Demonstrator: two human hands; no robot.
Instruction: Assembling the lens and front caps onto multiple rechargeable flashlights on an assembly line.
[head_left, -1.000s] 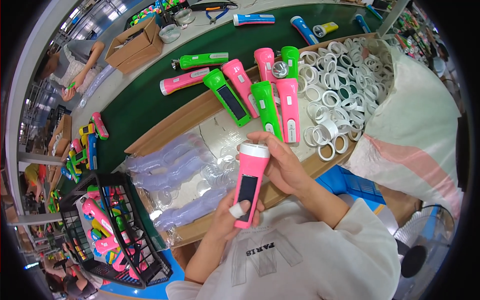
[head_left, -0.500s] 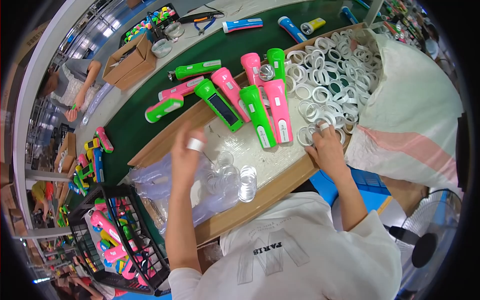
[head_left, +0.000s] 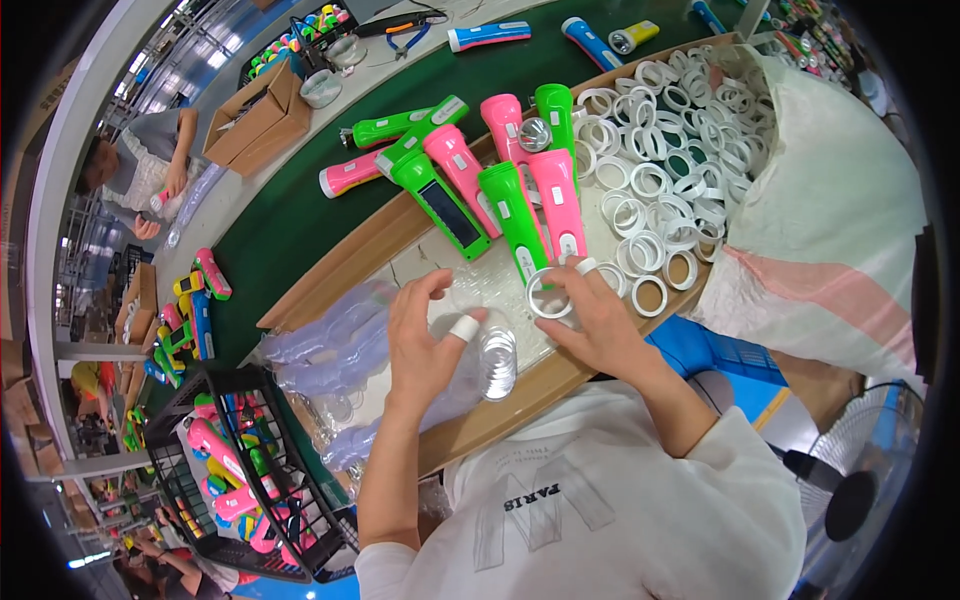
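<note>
My right hand (head_left: pixel 600 325) pinches a white ring (head_left: pixel 530 300) between thumb and fingertips, just below the upright green flashlight (head_left: pixel 512 215) and the pink flashlight (head_left: pixel 556 195). To its left, my left hand (head_left: pixel 425 340) is held with fingers curved and thumb apart, a white wrap on the thumb. A small stack of clear discs (head_left: pixel 498 365) lies beside that thumb. Other clear discs show faintly behind the left hand, partly hidden. A green flashlight with a dark panel (head_left: pixel 440 205) lies beyond my hands, among several more pink and green ones.
Loose white rings (head_left: pixel 650 180) fill the right end of the cardboard tray (head_left: pixel 500 425), beside a large white sack (head_left: pixel 835 200). Clear plastic sleeves (head_left: pixel 325 365) cover its left end. A black crate (head_left: pixel 250 440) of colourful flashlights stands at lower left; a fan (head_left: pixel 850 500) is at lower right.
My right hand has moved left from the loose rings with one ring. My left hand has shifted right and down towards the discs. A green flashlight at the left now lies across others farther right.
</note>
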